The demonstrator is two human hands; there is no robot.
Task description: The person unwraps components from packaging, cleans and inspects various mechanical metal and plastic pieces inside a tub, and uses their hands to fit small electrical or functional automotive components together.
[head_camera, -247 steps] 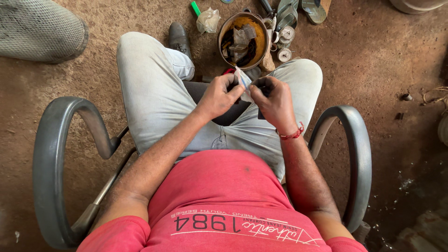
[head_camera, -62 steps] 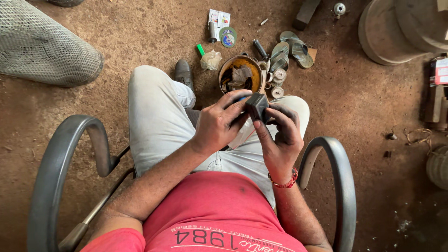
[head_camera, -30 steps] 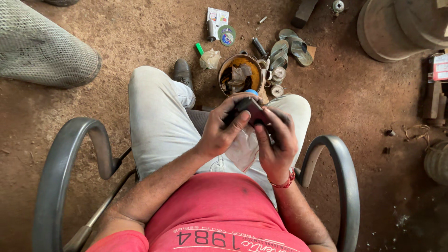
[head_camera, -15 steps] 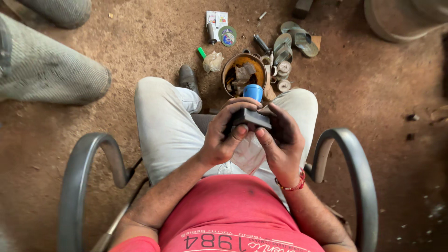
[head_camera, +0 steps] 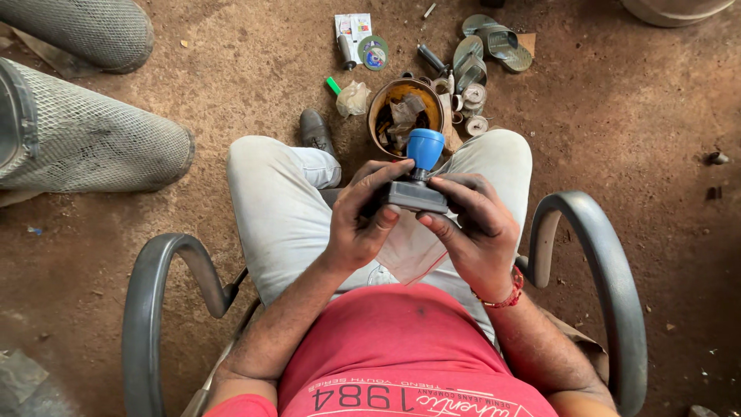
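I sit in a chair and hold a small grey block-shaped tool (head_camera: 417,196) with a blue knob handle (head_camera: 424,148) over my lap. My left hand (head_camera: 363,220) grips its left side, thumb on the near edge and fingers curled over the top. My right hand (head_camera: 475,232) grips its right side, with the fingertips on the grey body. The blue knob points away from me, toward the floor items. A red thread band is on my right wrist.
A rusty round tin (head_camera: 405,116) with rags stands on the dirt floor past my knees, beside sandals (head_camera: 482,50), small rolls (head_camera: 472,108), a disc (head_camera: 374,54) and a green marker (head_camera: 333,85). Two mesh cylinders (head_camera: 85,139) lie at the left. Grey chair armrests (head_camera: 154,309) flank me.
The view has tilted and shifted, so the floor items sit higher. Over the last second the blue knob has come into sight above my fingers as I turned the tool in both hands.
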